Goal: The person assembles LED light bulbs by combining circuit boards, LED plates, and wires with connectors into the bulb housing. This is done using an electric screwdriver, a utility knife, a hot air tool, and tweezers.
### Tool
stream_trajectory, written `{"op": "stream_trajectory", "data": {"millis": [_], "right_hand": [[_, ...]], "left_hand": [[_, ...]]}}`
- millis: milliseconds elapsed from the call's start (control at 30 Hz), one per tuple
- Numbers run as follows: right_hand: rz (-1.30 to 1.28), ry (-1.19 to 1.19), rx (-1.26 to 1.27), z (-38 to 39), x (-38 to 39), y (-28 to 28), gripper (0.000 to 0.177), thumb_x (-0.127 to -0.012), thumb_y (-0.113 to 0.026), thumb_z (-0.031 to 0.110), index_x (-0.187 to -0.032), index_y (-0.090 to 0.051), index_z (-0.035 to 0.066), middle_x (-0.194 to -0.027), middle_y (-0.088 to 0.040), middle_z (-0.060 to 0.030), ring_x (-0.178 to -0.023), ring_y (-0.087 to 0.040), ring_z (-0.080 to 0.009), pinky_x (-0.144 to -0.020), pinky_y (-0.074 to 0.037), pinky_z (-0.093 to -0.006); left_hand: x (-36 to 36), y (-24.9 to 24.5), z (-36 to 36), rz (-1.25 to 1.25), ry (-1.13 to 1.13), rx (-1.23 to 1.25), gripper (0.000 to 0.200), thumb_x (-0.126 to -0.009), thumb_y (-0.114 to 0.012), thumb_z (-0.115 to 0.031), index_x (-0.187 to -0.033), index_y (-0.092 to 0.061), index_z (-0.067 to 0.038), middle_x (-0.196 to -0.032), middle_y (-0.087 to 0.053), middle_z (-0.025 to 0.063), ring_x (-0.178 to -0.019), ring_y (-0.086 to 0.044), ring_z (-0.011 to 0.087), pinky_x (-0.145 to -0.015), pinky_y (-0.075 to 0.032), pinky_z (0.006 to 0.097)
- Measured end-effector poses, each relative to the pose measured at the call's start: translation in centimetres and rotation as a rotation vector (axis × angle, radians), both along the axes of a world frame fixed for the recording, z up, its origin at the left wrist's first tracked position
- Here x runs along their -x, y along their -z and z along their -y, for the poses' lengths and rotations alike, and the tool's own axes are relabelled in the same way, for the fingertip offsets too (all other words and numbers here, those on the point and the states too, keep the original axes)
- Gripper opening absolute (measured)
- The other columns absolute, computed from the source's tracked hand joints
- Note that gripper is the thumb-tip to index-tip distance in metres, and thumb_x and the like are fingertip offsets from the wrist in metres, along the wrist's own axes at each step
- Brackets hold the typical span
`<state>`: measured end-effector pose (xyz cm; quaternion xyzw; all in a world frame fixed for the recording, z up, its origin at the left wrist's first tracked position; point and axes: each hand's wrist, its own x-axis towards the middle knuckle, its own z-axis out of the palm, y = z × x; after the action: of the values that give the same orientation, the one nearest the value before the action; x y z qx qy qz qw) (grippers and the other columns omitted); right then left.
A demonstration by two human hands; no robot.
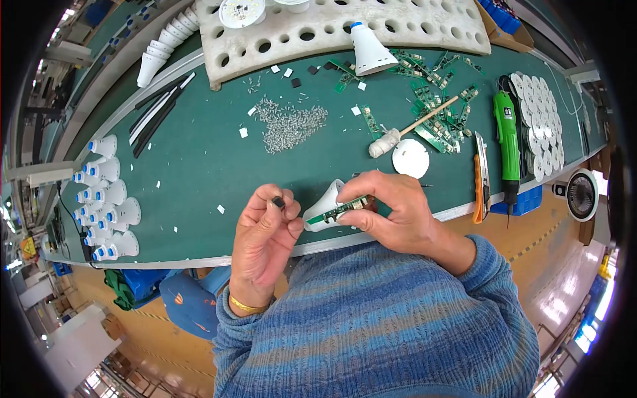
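Over the worktop's near edge (192,255), left hand (264,229)'s got a black piece (278,201) pinched, fingers half curled; right hand (398,212)'s gripping a green circuit board (338,210) between thumb and fingers.

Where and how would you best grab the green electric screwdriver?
I'd grip the green electric screwdriver mid-body, from above, fingers across its long barrel. It lies lengthwise, its thin bit pointing toward the wearer, so avoid that end. White discs crowd its right; the thumb likely fits better left, where the utility knife leaves a gap.
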<state>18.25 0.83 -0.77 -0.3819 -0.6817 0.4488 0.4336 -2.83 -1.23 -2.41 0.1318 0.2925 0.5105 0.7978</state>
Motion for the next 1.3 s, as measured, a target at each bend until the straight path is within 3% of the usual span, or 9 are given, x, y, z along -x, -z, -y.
{"op": "stream_trajectory", "data": {"millis": [67,200,433,533,633,733,833,1033,1300], "right_hand": [[0.018,-0.027,-0.092,0.1,-0.3,0.3,0.016,-0.071,-0.07,0.001,-0.084,-0.062,0.004,-0.072,-0.06,-0.0077,-0.057,-0.057,-0.0219,-0.048,-0.043,-0.0299],[0.029,-0.014,-0.427,0.2,-0.1,0.8,0.019,-0.063,-0.068,-0.001,-0.079,-0.06,0.006,-0.067,-0.054,-0.0054,-0.056,-0.055,-0.0204,-0.046,-0.041,-0.0323],[0.097,-0.035,-0.547,0.6,-0.8,1.4,0.021,-0.063,-0.072,0.001,-0.083,-0.065,0.004,-0.077,-0.061,-0.0075,-0.055,-0.055,-0.0183,-0.043,-0.04,-0.0276],[0.131,-0.056,-0.589,0.6,-1.1,0.9,0.02,-0.064,-0.073,0.002,-0.082,-0.065,0.004,-0.079,-0.061,-0.0079,-0.054,-0.055,-0.0171,-0.041,-0.039,-0.0264],[0.106,-0.036,-0.616,0.6,-1.1,0.8,0.018,-0.065,-0.074,0.002,-0.081,-0.065,0.003,-0.08,-0.062,-0.0088,-0.054,-0.055,-0.0166,-0.041,-0.04,-0.0259],[0.087,-0.026,-0.605,0.6,-0.9,1.1,0.016,-0.065,-0.073,0.003,-0.079,-0.064,0.002,-0.08,-0.061,-0.0089,-0.056,-0.056,-0.0177,-0.043,-0.041,-0.0275],[0.054,-0.012,-0.568,0.6,-0.7,1.5,0.017,-0.064,-0.072,0.004,-0.079,-0.063,0.002,-0.08,-0.06,-0.0085,-0.058,-0.057,-0.0193,-0.045,-0.043,-0.0293],[0.035,-0.015,-0.552,0.5,-0.7,1.8,0.016,-0.064,-0.071,0.004,-0.078,-0.063,0.001,-0.081,-0.059,-0.0083,-0.058,-0.055,-0.0201,-0.046,-0.042,-0.0306],[0.048,-0.075,-0.548,0.3,-1.1,1.8,0.015,-0.069,-0.073,0.003,-0.081,-0.064,0.002,-0.086,-0.063,-0.0108,-0.06,-0.06,-0.0202,-0.046,-0.046,-0.0292]], "left_hand": [[-0.1,0.1,0.1,0.025,0.046,0.035,0.016,-0.091,-0.062,-0.015,-0.104,-0.056,-0.008,-0.096,-0.055,0.0021,-0.084,-0.05,0.0107,-0.072,-0.044,0.0237],[-0.6,-0.1,0.0,-0.023,0.127,0.031,0.017,-0.089,-0.064,-0.014,-0.103,-0.057,-0.006,-0.091,-0.057,0.0027,-0.08,-0.05,0.0101,-0.07,-0.044,0.0224],[-0.6,0.0,0.5,-0.395,0.131,-0.168,0.022,-0.082,-0.072,-0.013,-0.097,-0.061,-0.001,-0.09,-0.064,0.0054,-0.076,-0.057,0.0098,-0.069,-0.046,0.0223],[-1.2,-1.3,0.7,-0.667,0.009,-0.335,0.024,-0.078,-0.075,-0.008,-0.096,-0.063,0.001,-0.087,-0.066,0.0083,-0.077,-0.062,0.0124,-0.067,-0.048,0.0243],[-1.2,-1.5,0.8,-1.135,-0.141,-0.741,0.031,-0.071,-0.076,-0.002,-0.099,-0.063,0.002,-0.081,-0.067,0.01,-0.073,-0.065,0.0167,-0.064,-0.05,0.0268],[-0.6,-2.1,0.4,-1.272,-0.083,-1.044,0.042,-0.072,-0.076,-0.001,-0.11,-0.058,0.001,-0.082,-0.066,0.0111,-0.075,-0.063,0.0187,-0.07,-0.047,0.0301],[-1.2,-2.1,0.3,-1.27,-0.164,-0.996,0.04,-0.064,-0.079,-0.001,-0.101,-0.064,0.002,-0.075,-0.069,0.01,-0.07,-0.066,0.0212,-0.062,-0.051,0.029],[-1.4,-2.2,0.0,-1.319,-0.155,-1.062,0.045,-0.064,-0.079,-0.004,-0.106,-0.063,0.0,-0.075,-0.069,0.0071,-0.07,-0.065,0.0192,-0.062,-0.049,0.029],[-1.8,-2.4,-0.5,-1.409,-0.152,-1.152,0.053,-0.064,-0.079,-0.012,-0.113,-0.062,-0.003,-0.075,-0.069,-0.0016,-0.071,-0.06,0.0137,-0.064,-0.036,0.0298]]}}
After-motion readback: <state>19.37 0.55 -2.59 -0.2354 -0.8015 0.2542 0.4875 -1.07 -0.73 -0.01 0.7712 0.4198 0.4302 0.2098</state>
